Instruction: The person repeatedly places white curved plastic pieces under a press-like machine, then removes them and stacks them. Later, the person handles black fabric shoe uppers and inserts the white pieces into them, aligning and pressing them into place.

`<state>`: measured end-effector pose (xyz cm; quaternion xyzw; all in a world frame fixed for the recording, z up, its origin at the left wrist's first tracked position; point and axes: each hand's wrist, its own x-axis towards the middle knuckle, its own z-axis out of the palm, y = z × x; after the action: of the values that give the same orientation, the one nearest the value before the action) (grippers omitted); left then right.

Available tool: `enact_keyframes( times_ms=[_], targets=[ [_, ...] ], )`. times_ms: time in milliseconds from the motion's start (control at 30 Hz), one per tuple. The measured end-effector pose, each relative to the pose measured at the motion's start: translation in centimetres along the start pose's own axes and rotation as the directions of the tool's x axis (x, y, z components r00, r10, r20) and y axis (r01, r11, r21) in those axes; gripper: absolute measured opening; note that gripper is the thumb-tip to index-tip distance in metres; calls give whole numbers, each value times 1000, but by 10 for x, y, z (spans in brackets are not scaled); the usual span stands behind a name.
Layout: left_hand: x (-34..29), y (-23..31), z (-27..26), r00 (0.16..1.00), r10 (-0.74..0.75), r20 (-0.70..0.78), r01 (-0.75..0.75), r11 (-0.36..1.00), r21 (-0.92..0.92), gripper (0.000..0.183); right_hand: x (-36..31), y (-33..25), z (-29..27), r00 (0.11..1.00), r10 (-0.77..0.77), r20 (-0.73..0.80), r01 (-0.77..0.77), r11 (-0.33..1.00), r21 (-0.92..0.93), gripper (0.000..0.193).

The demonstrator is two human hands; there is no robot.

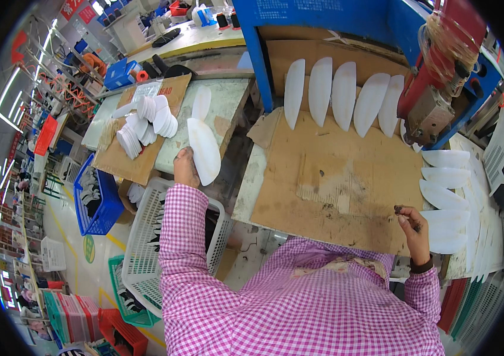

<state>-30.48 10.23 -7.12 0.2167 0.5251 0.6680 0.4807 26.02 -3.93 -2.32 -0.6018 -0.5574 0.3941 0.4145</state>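
My left hand (186,168) is stretched out to the left, its fingers closed at the edge of a white insole-shaped piece (205,155), partly hidden behind it. Just beyond lies a second white piece (201,102) on the pale table. My right hand (415,231) is over the right edge of the stained cardboard (287,178), thumb and fingers pinched together; whether something small is in the dark fingertips I cannot make out. Beside it several white pieces (447,219) lie in a column. At the cardboard's far side another row of white pieces (344,95) leans upright.
A red machine head (427,113) with a blue frame (258,59) stands at the far right. Piled white pieces (157,115) lie on cardboard at the left. Below my left arm is a white basket (139,261); a blue crate (94,207) is farther left.
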Motion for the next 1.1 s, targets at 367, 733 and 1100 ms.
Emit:
enact_keyframes(
  times_ms=[367,733,1100],
  targets=[
    [61,5,5,989,-150,12,135,920,368,16,4,19,3,998,43,49,-43,999,-8,14],
    [9,-16,116,945,-104,311,90,994,61,26,8,21,15,992,63,109,-58,997,-50,15],
    [43,-59,183,963,-64,262,27,989,143,34,-1,23,-3,994,102,45,-103,995,2,15]
  ],
)
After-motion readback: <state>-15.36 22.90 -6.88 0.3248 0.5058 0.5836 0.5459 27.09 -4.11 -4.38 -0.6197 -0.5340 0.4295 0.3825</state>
